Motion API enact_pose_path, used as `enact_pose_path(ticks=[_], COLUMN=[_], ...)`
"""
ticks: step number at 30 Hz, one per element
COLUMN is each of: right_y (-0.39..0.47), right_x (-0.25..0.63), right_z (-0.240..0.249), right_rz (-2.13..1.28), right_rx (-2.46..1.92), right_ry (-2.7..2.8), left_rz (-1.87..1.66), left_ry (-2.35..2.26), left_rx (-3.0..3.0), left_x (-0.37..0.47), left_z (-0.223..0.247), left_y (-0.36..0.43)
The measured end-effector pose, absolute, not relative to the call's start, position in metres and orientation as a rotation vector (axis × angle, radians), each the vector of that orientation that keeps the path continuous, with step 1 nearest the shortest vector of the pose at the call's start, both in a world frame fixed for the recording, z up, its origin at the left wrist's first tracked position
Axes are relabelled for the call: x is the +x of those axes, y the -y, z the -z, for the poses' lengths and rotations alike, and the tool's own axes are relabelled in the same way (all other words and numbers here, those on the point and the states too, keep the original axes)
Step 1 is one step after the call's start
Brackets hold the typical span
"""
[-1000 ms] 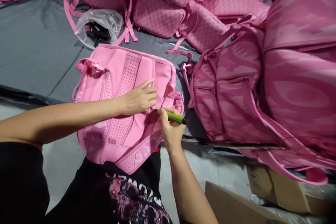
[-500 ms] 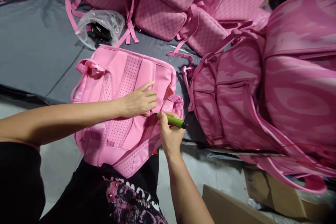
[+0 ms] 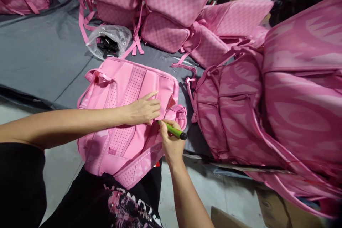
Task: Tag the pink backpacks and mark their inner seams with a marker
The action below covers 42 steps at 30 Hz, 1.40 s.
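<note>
A pink backpack (image 3: 117, 162) lies back panel up, its near end at my lap and its far part on the grey-covered table. My left hand (image 3: 145, 109) rests across the panel, little finger stretched out, the lower fingers bent onto the fabric; its thumb and fingertips are mostly hidden. Close beside it, my right hand (image 3: 172, 146) grips a green marker pen (image 3: 173, 130) with a black end. The pen slants with its tip down at the backpack, near my left fingertips. Whether the tip touches the fabric I cannot tell.
Several checkered pink backpacks (image 3: 165, 32) stand at the back. Large patterned pink backpacks (image 3: 237, 114) crowd the right side. A clear plastic bag (image 3: 121, 37) with black pieces sits behind the backpack on the grey table cover (image 3: 34, 57). Cardboard (image 3: 227, 217) lies low at the right.
The view has tilted up slightly, so things sit lower in the picture. The marker pen's black end has swung a little toward me; both hands stay at the same spot on the backpack.
</note>
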State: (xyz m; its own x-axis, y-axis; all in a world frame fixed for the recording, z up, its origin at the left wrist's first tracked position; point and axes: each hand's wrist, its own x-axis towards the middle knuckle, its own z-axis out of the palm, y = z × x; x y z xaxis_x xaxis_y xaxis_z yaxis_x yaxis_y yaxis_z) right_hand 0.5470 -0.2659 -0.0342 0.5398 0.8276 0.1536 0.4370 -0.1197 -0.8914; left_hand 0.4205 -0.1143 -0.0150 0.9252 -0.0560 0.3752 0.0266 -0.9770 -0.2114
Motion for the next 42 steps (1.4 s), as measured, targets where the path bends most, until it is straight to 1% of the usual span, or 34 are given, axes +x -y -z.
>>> enact_pose_path(ticks=[4, 9, 13, 15, 17, 20, 22, 25, 28, 30, 32, 33, 35, 38, 42], right_y=[0.266, 0.267, 0.282, 0.292, 0.298, 0.301, 0.301, 0.301, 0.299, 0.295, 0.292, 0.291, 0.292, 0.300, 0.320], right_x=[0.553, 0.572, 0.572, 0.563, 0.553, 0.544, 0.543, 0.545, 0.546, 0.545, 0.542, 0.540, 0.534, 0.524, 0.516], right_z=[0.032, 0.045, 0.045, 0.031, 0.006, -0.038, -0.058, -0.056, -0.026, -0.008, 0.001, 0.002, 0.000, -0.004, -0.007], right_rz=[-0.337, -0.284, -0.205, -0.137, -0.024, 0.248, 0.356, 0.357, 0.362, 0.381, 0.382, 0.381, 0.380, 0.329, 0.198], right_rx=[-1.777, -1.862, -1.758, -1.679, -1.577, -1.392, -1.284, -1.192, -1.137, -1.134, -1.163, -1.175, -1.163, -1.167, -1.205], right_ry=[1.168, 1.349, 1.401, 1.447, 1.524, 1.595, 1.656, 1.799, 1.906, 1.888, 1.848, 1.840, 1.847, 1.868, 1.942], left_rz=[0.478, 0.049, -0.107, -0.078, 0.074, 0.352, 0.447, 0.429, 0.408, 0.573, 0.744, 0.765, 0.682, 0.442, 0.234], left_ry=[-0.020, -0.123, -0.002, 0.039, 0.144, 0.364, 0.505, 0.681, 0.718, 0.693, 0.729, 0.759, 0.807, 0.790, 0.770], left_rx=[-2.932, -2.961, -2.930, -2.933, -2.931, -2.911, -2.960, -3.140, -3.248, -3.142, -2.956, -2.877, -2.782, -2.809, -2.897], left_x=[0.425, 0.445, 0.445, 0.435, 0.420, 0.397, 0.383, 0.362, 0.347, 0.344, 0.347, 0.350, 0.357, 0.370, 0.389], left_z=[0.002, -0.025, -0.055, -0.076, -0.102, -0.139, -0.151, -0.137, -0.102, -0.084, -0.079, -0.080, -0.087, -0.093, -0.085], left_y=[0.115, 0.099, 0.097, 0.112, 0.138, 0.183, 0.206, 0.220, 0.215, 0.209, 0.207, 0.207, 0.203, 0.185, 0.158])
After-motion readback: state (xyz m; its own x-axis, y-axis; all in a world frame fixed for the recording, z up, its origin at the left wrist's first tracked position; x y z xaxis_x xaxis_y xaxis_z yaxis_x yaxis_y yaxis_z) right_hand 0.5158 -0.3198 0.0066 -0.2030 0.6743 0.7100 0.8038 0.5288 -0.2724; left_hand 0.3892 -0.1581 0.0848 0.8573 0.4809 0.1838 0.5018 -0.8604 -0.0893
